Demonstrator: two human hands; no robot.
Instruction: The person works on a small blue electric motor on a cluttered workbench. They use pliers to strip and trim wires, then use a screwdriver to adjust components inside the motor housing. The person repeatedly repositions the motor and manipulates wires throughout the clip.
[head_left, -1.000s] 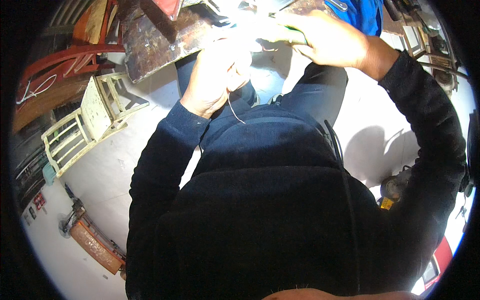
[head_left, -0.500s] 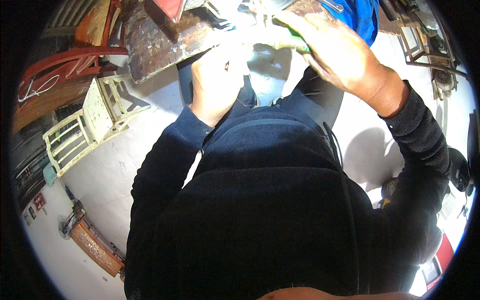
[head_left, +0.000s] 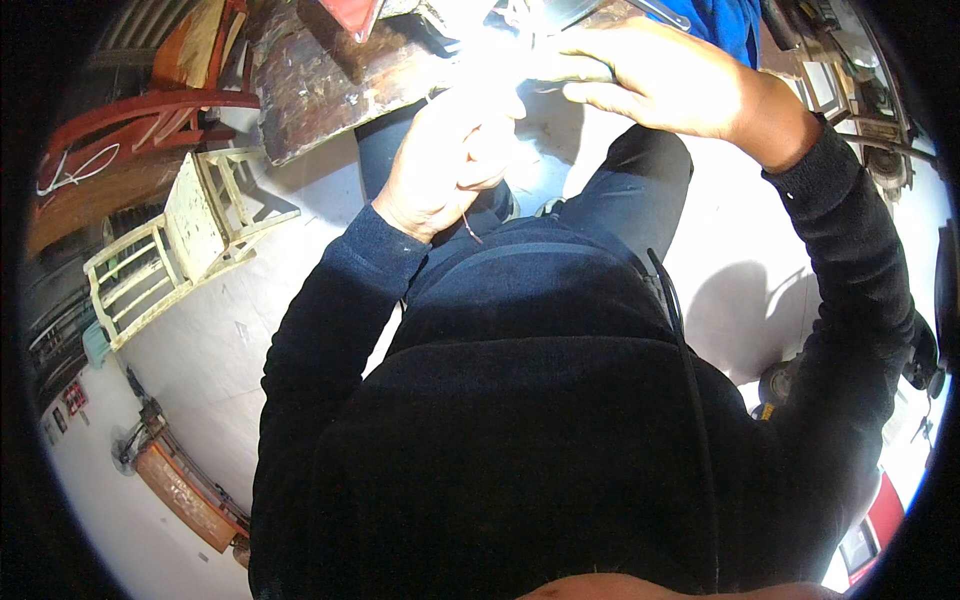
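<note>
My left hand (head_left: pixel 450 160) is closed on a thin wire (head_left: pixel 470 225) that dangles below its fingers; its fingertips are washed out by strong glare. My right hand (head_left: pixel 660 85) is beside it, fingers bent around something near the glare that I cannot make out. Both are at the front edge of a worn, stained wooden bench (head_left: pixel 320 85), where a red object (head_left: pixel 350 12) and a dark-handled metal tool (head_left: pixel 672 16) lie. Whatever is between the hands is mostly hidden by the brightness.
Blue cloth (head_left: pixel 740 35) hangs at the bench's right. A cream wooden chair (head_left: pixel 195 215) and red wooden furniture (head_left: pixel 130 105) are at the left. An orange-brown piece (head_left: pixel 180 480) is at the lower left, assorted metal items (head_left: pixel 890 160) at the right. My dark-trousered legs are under the bench.
My right hand dipped and turned, then rose again, and the green item visible in it earlier is now barely distinguishable. My left hand shifted slightly right, the wire still dangling from it.
</note>
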